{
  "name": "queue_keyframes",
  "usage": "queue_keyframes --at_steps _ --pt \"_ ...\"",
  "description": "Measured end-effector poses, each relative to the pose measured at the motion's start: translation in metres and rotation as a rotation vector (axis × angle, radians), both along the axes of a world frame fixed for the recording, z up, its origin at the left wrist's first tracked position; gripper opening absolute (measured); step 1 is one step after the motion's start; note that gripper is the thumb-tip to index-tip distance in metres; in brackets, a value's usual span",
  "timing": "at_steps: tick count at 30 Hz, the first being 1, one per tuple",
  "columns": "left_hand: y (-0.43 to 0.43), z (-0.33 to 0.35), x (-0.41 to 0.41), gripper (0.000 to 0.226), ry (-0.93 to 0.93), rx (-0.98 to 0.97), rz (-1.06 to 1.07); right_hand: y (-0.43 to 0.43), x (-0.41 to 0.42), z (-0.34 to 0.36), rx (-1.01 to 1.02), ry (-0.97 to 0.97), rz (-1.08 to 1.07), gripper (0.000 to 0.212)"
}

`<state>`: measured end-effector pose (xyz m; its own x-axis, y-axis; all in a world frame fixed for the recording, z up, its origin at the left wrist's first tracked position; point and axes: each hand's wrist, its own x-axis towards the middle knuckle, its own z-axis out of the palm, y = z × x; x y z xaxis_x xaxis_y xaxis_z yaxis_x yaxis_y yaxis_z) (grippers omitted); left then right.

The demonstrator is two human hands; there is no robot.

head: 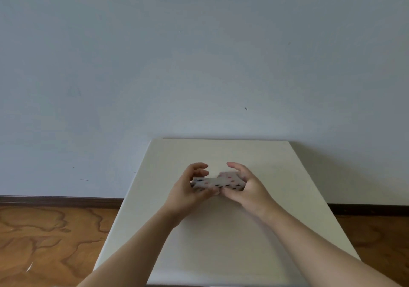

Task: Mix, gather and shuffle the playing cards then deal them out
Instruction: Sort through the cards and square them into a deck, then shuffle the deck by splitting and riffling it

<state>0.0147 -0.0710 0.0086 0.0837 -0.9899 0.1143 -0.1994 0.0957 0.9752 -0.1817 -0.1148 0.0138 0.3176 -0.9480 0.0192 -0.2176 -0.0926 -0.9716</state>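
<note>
Over the middle of a white table (pixel 221 242), my left hand (pixel 186 194) and right hand (pixel 250 187) hold the playing cards (pixel 218 181) between them, one hand at each end of the bunch. Both hands are half closed. My thumbs meet on the near edge of the cards, while the fingers (pixel 200 167) curl over from the far side, the upper ones arched clear of the cards. Red and black pips show face up (the cards are blurred, so I cannot tell ranks, nor whether the bunch touches the tabletop). Beyond the table's far edge stands a pale blue-grey wall (pixel 199 54); a dark skirting board (pixel 59 200) and wood-patterned floor (pixel 44 242) lie to the left.
</note>
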Motion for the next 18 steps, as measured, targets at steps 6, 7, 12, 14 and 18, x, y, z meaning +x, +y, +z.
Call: queue_keyframes --at_steps 6,7,12,14,18 --pt "-0.006 -0.001 -0.018 0.089 0.254 0.005 -0.009 0.001 0.009 -0.003 0.025 -0.038 0.049 0.049" --pt "-0.006 -0.002 -0.023 0.098 0.240 0.000 -0.014 0.001 0.010 -0.005 0.004 -0.043 0.025 0.050" --pt "-0.006 -0.004 -0.038 0.100 0.118 -0.128 0.198 0.001 0.011 -0.012 -0.044 -0.038 -0.069 0.060" --pt "-0.009 -0.004 -0.047 0.089 0.139 -0.148 0.268 0.002 0.014 -0.014 -0.030 -0.018 -0.055 0.059" --pt "-0.014 -0.004 -0.062 0.083 -0.049 -0.211 0.201 0.001 0.016 -0.018 -0.072 0.036 -0.055 0.058"
